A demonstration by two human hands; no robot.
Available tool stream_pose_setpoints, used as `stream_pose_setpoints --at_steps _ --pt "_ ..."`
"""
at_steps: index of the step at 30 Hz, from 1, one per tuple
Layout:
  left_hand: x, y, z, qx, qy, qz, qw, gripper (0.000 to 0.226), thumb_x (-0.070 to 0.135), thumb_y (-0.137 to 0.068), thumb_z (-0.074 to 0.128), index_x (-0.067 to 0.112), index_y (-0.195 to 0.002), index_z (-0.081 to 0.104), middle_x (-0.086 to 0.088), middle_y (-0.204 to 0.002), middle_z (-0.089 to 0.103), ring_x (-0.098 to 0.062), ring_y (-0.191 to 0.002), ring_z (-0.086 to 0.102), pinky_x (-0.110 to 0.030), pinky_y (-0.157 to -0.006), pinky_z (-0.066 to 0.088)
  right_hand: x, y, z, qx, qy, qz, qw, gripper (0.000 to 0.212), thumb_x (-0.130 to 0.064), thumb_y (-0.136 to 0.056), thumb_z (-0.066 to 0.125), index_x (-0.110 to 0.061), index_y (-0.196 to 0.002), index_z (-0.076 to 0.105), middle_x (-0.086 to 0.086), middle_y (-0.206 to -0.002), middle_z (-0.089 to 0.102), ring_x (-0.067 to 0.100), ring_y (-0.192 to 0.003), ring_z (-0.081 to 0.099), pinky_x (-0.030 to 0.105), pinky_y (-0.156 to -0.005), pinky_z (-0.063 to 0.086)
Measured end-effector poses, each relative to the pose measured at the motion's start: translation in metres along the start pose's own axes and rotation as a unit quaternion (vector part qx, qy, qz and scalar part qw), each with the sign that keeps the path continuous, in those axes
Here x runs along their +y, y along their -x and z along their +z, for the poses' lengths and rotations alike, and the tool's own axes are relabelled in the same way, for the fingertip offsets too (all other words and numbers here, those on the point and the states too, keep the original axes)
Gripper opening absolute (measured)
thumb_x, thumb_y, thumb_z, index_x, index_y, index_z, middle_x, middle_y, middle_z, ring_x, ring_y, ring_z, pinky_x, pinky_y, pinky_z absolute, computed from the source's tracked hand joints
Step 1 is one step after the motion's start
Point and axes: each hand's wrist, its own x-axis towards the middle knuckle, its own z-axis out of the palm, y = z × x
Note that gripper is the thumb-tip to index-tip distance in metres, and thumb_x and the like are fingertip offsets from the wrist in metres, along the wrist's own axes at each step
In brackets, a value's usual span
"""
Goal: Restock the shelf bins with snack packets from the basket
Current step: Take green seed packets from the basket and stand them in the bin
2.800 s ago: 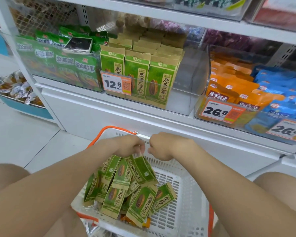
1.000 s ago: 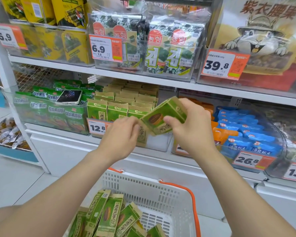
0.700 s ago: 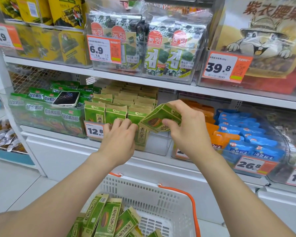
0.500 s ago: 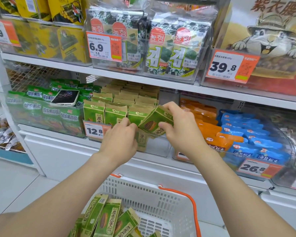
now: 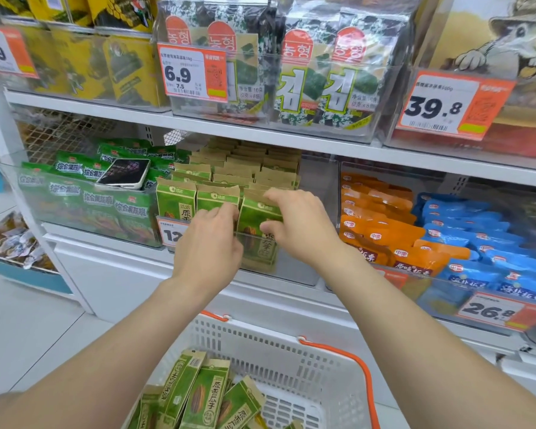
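The right hand (image 5: 300,226) is pinching a green snack packet (image 5: 258,215) between thumb and fingers, standing it upright, long axis vertical and tan top edge up, at the front right of the clear shelf bin (image 5: 317,193). The left hand (image 5: 209,250) is touching the neighbouring packets with loosely bent fingers, grasping nothing. More packets are lying in the white basket (image 5: 288,360) below, beside a white shelf unit and pale floor

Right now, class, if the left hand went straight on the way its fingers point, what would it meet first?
Probably the upright green-and-tan seed packets in the clear shelf bin; the left hand already seems to touch them, though depth is unclear.
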Motion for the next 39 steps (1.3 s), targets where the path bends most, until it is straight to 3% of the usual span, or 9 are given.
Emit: stream_pose_setpoints --at_steps 5,9,14,17,22,27,29,32,39 --pt "0.005 -0.003 -0.004 0.026 0.022 0.047 0.998 0.057 0.014 -0.090 0.061 0.027 -0.140 0.037 0.001 -0.087 0.062 -0.028 -0.075 0.055 -0.037 -0.052 0.036 -0.005 -0.004 0.005 -0.010 0.095 -0.055 0.994 0.029 -0.015 -0.094 0.071 -0.024 -0.117 0.056 0.000 -0.107 0.067 0.029 -0.105 0.061 0.045 -0.087 0.040" --pt "0.007 -0.001 -0.007 0.037 -0.026 0.063 0.997 0.030 0.019 -0.101 0.054 0.027 -0.129 0.047 0.002 -0.092 0.065 -0.026 -0.071 0.054 -0.034 -0.051 0.030 -0.008 0.004 0.016 -0.014 0.104 -0.080 0.991 0.049 -0.007 -0.094 0.065 -0.024 -0.137 0.051 0.006 -0.120 0.056 0.032 -0.112 0.051 0.044 -0.089 0.041" --pt "0.006 -0.004 -0.008 0.020 -0.042 0.027 0.999 0.029 0.030 -0.105 0.054 0.026 -0.134 0.051 0.001 -0.106 0.055 -0.024 -0.076 0.054 -0.035 -0.054 0.038 -0.005 0.016 0.016 0.073 -0.063 0.109 0.989 0.067 -0.036 -0.084 0.084 -0.019 -0.129 0.038 0.006 -0.123 0.050 0.026 -0.106 0.056 0.041 -0.088 0.053" --pt "0.008 -0.005 -0.006 0.020 -0.069 0.039 0.997 0.038 0.027 -0.101 0.064 0.021 -0.137 0.050 -0.003 -0.117 0.052 -0.025 -0.088 0.057 -0.035 -0.057 0.038 0.003 0.012 0.019 -0.026 -0.111 0.198 0.974 0.080 -0.053 -0.083 0.081 -0.010 -0.134 0.035 0.008 -0.119 0.063 0.030 -0.103 0.067 0.042 -0.081 0.059" --pt "0.003 -0.011 -0.001 0.014 -0.108 0.091 0.990 0.090 0.022 -0.089 0.076 0.024 -0.163 0.025 -0.016 -0.168 0.015 -0.045 -0.148 0.025 -0.058 -0.113 0.037 0.005 -0.006 0.017 -0.201 -0.196 0.239 0.930 0.124 -0.053 -0.062 0.085 -0.010 -0.158 0.019 0.004 -0.134 0.052 0.027 -0.122 0.058 0.042 -0.098 0.055" --pt "0.002 -0.019 0.008 -0.050 -0.049 0.097 0.993 0.087 0.017 -0.098 0.060 0.034 -0.165 0.008 -0.002 -0.173 -0.016 -0.046 -0.157 -0.014 -0.069 -0.124 0.010 0.017 -0.019 0.004 -0.102 -0.584 0.215 0.776 0.014 -0.023 -0.078 0.056 -0.018 -0.088 0.063 -0.001 -0.101 0.069 0.015 -0.088 0.066 0.039 -0.082 0.053" --pt "0.004 -0.019 0.011 -0.053 -0.046 0.085 0.994 0.083 0.015 -0.094 0.057 0.031 -0.163 0.014 -0.007 -0.173 -0.011 -0.047 -0.156 -0.015 -0.071 -0.123 0.010 0.016 -0.023 0.008 -0.036 -0.641 0.236 0.729 0.029 -0.031 -0.095 0.044 -0.018 -0.094 0.070 -0.001 -0.092 0.076 0.014 -0.075 0.072 0.034 -0.072 0.054" --pt "0.011 -0.016 0.017 -0.038 -0.027 0.055 0.997 0.084 0.032 -0.089 0.056 0.025 -0.163 0.016 -0.014 -0.173 -0.007 -0.045 -0.156 -0.018 -0.073 -0.121 0.010 0.009 -0.037 0.027 -0.012 -0.586 0.311 0.748 0.060 -0.060 -0.095 0.040 -0.022 -0.134 0.064 0.004 -0.109 0.079 0.020 -0.096 0.077 0.042 -0.083 0.058" --pt "0.022 -0.018 0.033 -0.008 0.065 0.003 0.998 0.111 0.064 -0.085 0.070 0.015 -0.164 0.010 -0.015 -0.172 -0.013 -0.034 -0.157 -0.023 -0.073 -0.121 0.013 0.005 -0.037 0.022 -0.037 -0.581 0.332 0.742 0.063 -0.061 -0.104 0.027 -0.023 -0.118 0.076 0.006 -0.104 0.080 0.023 -0.092 0.078 0.035 -0.079 0.061"
